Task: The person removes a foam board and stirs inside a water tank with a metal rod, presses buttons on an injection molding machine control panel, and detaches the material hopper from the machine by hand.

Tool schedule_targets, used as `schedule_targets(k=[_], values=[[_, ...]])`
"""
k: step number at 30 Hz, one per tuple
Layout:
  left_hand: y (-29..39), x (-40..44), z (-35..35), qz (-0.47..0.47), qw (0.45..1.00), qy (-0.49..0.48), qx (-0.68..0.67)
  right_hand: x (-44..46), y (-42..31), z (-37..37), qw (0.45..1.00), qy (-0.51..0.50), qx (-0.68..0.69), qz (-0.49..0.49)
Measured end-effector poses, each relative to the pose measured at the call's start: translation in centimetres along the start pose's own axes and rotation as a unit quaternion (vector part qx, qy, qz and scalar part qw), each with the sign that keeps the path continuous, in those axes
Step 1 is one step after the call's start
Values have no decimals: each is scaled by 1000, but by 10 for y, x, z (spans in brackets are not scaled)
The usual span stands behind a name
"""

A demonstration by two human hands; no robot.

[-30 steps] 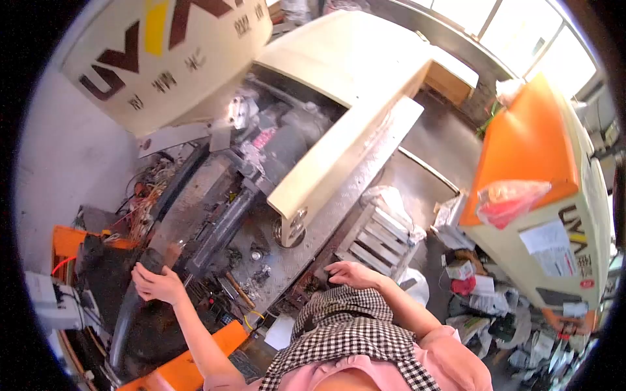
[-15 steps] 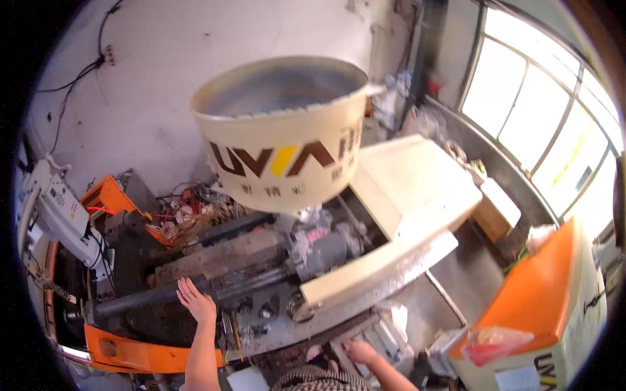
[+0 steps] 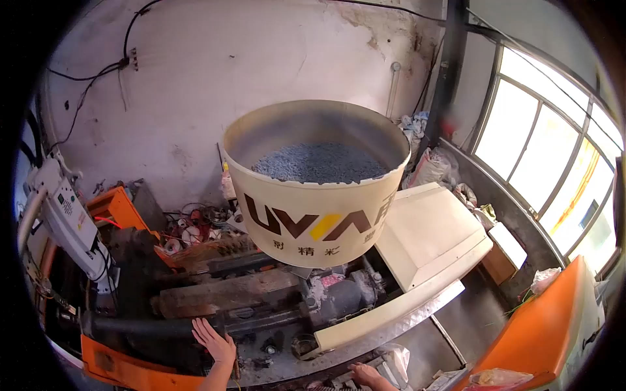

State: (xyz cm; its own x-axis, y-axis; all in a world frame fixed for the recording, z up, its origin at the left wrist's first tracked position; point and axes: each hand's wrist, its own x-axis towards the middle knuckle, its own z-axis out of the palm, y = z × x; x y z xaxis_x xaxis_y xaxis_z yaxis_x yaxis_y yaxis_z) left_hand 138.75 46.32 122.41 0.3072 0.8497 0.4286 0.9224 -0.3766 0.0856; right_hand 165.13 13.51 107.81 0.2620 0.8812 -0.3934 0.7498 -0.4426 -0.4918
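Observation:
My left hand (image 3: 215,342) is spread open, palm down, at the right end of a long dark cylinder (image 3: 143,326) on the machine; its fingertips appear to touch it. My right hand (image 3: 366,376) is low at the bottom edge, beside grey metal parts (image 3: 390,368). Its fingers look curled, and whatever they may hold is hidden. Ahead stands a large cream hopper (image 3: 313,221) with brown and yellow lettering, holding grey-blue granules (image 3: 319,163). Beneath it lies a dirty motor-like unit (image 3: 336,296) among bars and rods.
A cream machine cover (image 3: 433,234) extends to the right of the hopper. An orange and white panel (image 3: 531,332) stands at right. At left are a white robot-like arm (image 3: 68,208) and an orange guard (image 3: 130,365). Cluttered cables and spools (image 3: 192,234) lie behind.
The view has tilted upward, so the hopper and hands sit lower and the granules now show clearly. My left hand stays spread by the cylinder; less of my right hand shows.

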Motion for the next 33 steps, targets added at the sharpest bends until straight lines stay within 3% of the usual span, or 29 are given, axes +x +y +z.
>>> schedule_targets(k=[3, 7, 9, 11, 13, 17, 19, 21, 22, 23, 24, 25, 27, 29, 31, 33], values=[[1, 2, -6, -15, 999, -29, -6, 27, 1, 5, 998, -62, -12, -2], [2, 5, -3, -24, 999, -40, -12, 40, -29, -44, 996, -46, -75, 2], [3, 5, -1, -42, 998, -45, -27, 69, -4, -40, 994, -30, -92, -49], [2, 6, 6, -35, 999, -29, -26, 90, 8, -56, 987, 97, -73, -105], [3, 5, 10, -33, 999, -23, -22, 104, -11, -100, 979, 199, -35, -35], [17, 14, 6, -67, 996, 28, -49, 152, -23, -177, 963, 268, 43, 1], [12, 11, 16, -44, 997, 62, -33, 191, 7, -191, 938, 277, 206, -27], [14, 14, 24, -73, 995, 65, -32, 220, 26, -214, 854, 99, 503, 88], [15, 13, 25, -83, 994, 67, -31, 233, 42, -214, 945, 134, 289, 80], [17, 14, 26, -98, 992, 70, -34, 223, 27, -233, 987, 110, -32, 111], [17, 16, 29, -100, 992, 69, -24, 237, 56, -218, 952, 208, -225, 15], [18, 15, 29, -104, 992, 64, -15, 245, 81, -202, 863, 293, -401, -90], [40, 21, 6, -165, 986, -4, 31, 233, 62, -218, 939, 212, -255, -92], [64, 15, -3, -86, 995, 23, 44, 246, 50, -238, 968, 132, -140, -163], [91, 6, 21, 22, 995, 33, -94, 267, 54, -241, 967, 165, -117, -157], [131, 20, 48, 49, 983, -85, -153, 285, 51, -249, 966, 182, -104, -153]])
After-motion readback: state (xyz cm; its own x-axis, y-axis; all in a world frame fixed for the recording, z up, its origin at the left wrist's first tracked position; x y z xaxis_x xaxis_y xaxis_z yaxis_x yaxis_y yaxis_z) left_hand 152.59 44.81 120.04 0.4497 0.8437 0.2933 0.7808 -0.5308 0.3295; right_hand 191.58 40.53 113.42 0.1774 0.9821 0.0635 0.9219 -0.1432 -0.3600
